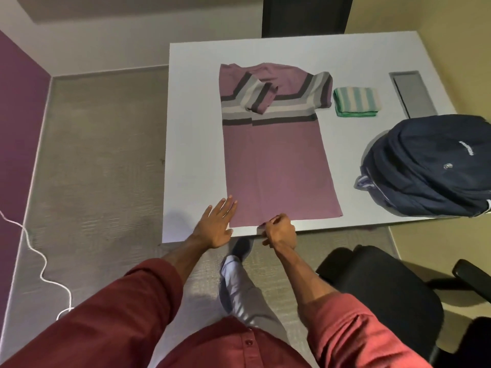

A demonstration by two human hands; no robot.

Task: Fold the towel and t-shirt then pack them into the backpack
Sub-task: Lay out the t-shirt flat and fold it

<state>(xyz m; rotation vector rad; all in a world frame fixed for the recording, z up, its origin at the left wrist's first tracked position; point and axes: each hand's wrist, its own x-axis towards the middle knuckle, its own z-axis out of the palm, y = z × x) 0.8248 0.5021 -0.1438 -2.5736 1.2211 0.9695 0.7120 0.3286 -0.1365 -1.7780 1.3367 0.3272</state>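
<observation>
- Pinching the near hem of the t-shirt (276,160), your right hand (280,231) has its fingers curled on the cloth, though blur hides the exact grip.
- Just left of it, your left hand (219,225) lies with fingers straight and spread, tips at the hem's corner.
- From both sets of fingers the shirt's long axis runs straight away across the table (191,155).
- Farther off, right of your right fingers, sit the backpack (430,166) and, beyond it, the folded towel (356,102).

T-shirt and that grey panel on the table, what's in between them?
The folded striped towel, beside a sleeve of the t-shirt, seen in the head view.
</observation>
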